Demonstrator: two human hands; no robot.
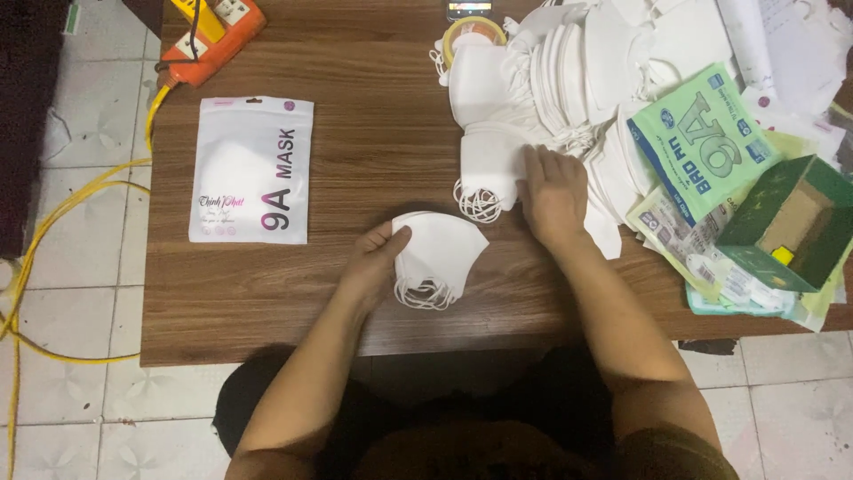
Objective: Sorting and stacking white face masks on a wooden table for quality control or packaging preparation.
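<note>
**Wooden table, masks half sorted**

Brown wood-grain table [267, 302] over pale tiled floor, yellow cable [53, 218] trailing at far left. Orange tool [213, 36] at top left corner. Sealed white pouch [251, 171] lying flat, apparently one pack finished. Left hand [373, 262] pinching a small stack of white masks [440, 253] at table centre, thumb on top, fingers under. Right hand [553, 196] flat and open, pressing a second mask bundle [489, 169]. Large loose mask pile [577, 71] beyond, seemingly much left unsorted. Green printed packets [702, 142] and green box [786, 222] at right.
</note>
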